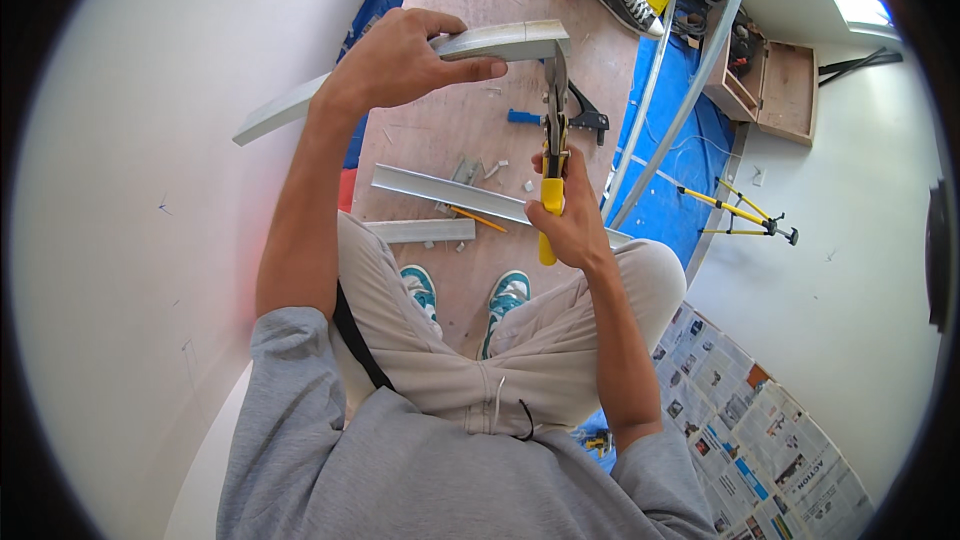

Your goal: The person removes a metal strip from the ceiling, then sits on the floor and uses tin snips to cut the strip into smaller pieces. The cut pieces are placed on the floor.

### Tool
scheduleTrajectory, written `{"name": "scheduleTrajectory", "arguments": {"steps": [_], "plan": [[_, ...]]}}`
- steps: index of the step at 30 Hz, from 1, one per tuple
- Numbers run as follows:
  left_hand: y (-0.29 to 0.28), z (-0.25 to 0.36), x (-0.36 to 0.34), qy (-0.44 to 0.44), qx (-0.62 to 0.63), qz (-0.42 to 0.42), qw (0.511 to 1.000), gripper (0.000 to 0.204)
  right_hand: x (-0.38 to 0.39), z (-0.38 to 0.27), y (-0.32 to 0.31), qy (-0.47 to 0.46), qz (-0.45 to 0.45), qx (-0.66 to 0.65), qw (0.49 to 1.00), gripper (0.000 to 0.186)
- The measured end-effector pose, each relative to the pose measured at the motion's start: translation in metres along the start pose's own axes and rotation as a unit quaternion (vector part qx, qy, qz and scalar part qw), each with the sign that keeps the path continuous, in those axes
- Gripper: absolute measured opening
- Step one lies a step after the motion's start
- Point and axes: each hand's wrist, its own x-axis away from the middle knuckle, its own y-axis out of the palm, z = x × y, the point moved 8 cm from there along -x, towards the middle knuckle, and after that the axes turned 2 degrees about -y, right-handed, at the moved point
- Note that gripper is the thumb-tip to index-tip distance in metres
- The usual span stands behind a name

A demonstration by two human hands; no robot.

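- A long pale metal channel (505, 39) is held up over the plywood board (410, 135), slanting from near the left wall to a right end in front of the body
- By the left hand (390, 60) the channel is gripped a little short of that end, with the thumb along its near side and the fingers bent over the far side; the grip is narrow, set by the metal itself
- In the right hand (578, 210) a pair of yellow-handled snips (556, 125) is held upright, its handles wrapped by the fingers
- The blades of the snips are brought to the right end of the channel; whether the metal is already bitten cannot be told
- The step in hand is judged to be cutting or trimming at that end
- For the next move, a firm left grip seems called for, with the blades kept in line and the handles squeezed evenly; a twisted edge or a slip toward the left thumb is to be guarded against
- On the board below, a second channel (450, 191), a shorter pale piece (430, 230) and an orange pencil (478, 219) are left lying among small scraps, and a blue-handled riveter (588, 118) is seen beyond the snips
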Motion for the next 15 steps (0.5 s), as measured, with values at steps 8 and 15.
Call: {"name": "scheduleTrajectory", "arguments": {"steps": [8, 15], "plan": [[-0.0004, -0.0012, -0.0006, 0.009, 0.004, 0.004, 1.000, 0.077, 0.0004, -0.0012, 0.0001, 0.022, 0.000, -0.003, 1.000, 0.081], [0.0006, -0.0044, -0.0024, 0.003, -0.004, -0.002, 1.000, 0.079, -0.0030, -0.0007, -0.0028, 0.022, 0.001, 0.002, 1.000, 0.079]]}}
